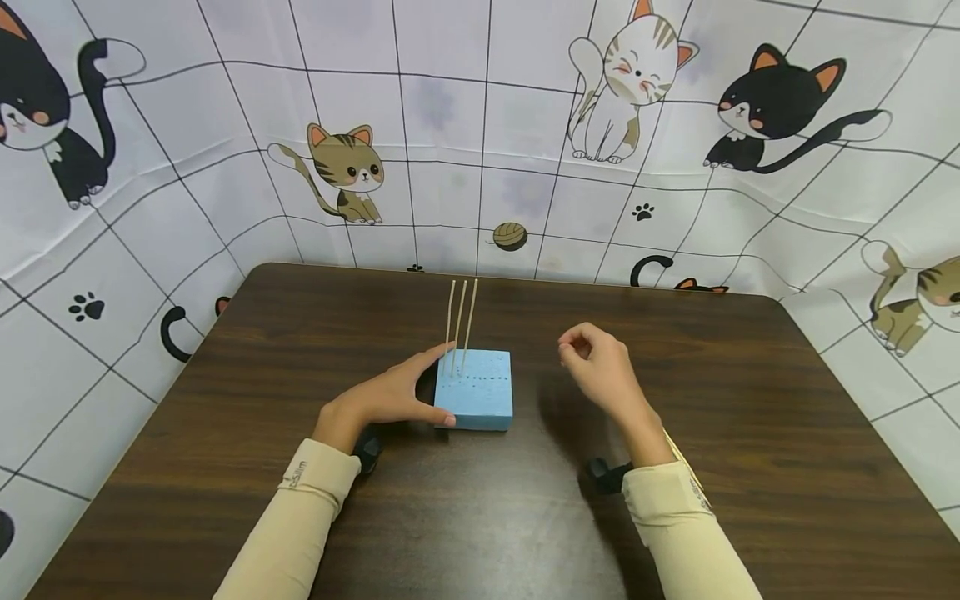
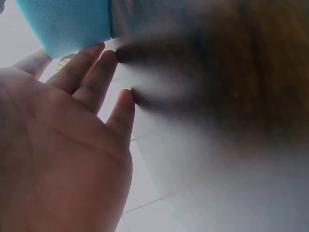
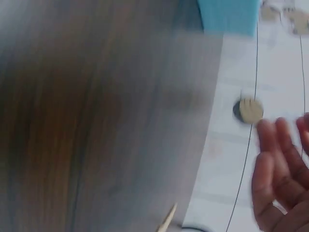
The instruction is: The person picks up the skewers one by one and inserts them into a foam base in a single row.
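Observation:
A light blue foam block (image 1: 483, 400) sits on the table, with a row of small dark holes across its top. Three thin wooden sticks (image 1: 458, 329) stand upright near its left edge, leaning slightly. My left hand (image 1: 390, 392) holds the block at its left side, thumb at the front corner and fingers toward the back; in the left wrist view fingertips meet the foam block (image 2: 72, 26). To the right of the block, my right hand (image 1: 600, 367) hovers with loosely bent fingers. Nothing shows between those fingers (image 3: 264, 179) in the right wrist view.
Several thin pale sticks (image 1: 684, 460) show along the outer edge of my right forearm. A pointed stick tip (image 3: 167, 218) appears low in the right wrist view. The dark brown wooden table (image 1: 337, 317) ends at a white cat-print cloth (image 1: 450, 183).

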Tool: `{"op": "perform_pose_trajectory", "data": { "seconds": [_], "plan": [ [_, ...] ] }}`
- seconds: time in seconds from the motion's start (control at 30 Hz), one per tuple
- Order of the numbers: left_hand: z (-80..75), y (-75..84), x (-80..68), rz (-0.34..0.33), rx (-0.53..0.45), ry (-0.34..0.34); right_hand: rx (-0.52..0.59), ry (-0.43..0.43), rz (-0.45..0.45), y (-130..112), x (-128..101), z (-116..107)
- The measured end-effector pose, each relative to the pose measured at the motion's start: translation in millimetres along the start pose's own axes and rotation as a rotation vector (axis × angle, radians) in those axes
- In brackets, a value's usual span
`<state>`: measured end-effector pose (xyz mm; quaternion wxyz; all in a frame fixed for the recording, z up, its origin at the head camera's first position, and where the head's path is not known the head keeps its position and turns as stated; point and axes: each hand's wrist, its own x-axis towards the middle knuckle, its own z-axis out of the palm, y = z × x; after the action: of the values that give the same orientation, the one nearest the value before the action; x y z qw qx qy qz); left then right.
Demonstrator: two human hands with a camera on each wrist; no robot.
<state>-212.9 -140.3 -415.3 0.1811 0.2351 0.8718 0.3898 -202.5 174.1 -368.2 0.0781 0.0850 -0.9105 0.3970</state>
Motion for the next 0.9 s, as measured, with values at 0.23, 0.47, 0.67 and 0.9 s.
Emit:
{"op": "perform_pose_trajectory", "data": {
  "seconds": [0.23, 0.47, 0.67, 0.9],
  "plan": [
    [0.1, 0.0, -0.8, -0.002, -0.018, 0.0, -0.168, -0.048, 0.149, 36.2, -8.7, -38.1],
    [-1.2, 2.3, -3.2, 0.014, 0.001, -0.009, -0.281, -0.179, 0.27, 61.6, -19.5, -59.6],
    [-1.2, 2.8, -2.9, 0.002, -0.001, -0.008, -0.32, -0.303, 0.423, 65.6, -26.9, -65.4],
    [-0.5, 0.9, -1.3, -0.001, 0.002, -0.004, -0.313, -0.316, 0.451, 68.2, -26.9, -65.3]
  ]
}}
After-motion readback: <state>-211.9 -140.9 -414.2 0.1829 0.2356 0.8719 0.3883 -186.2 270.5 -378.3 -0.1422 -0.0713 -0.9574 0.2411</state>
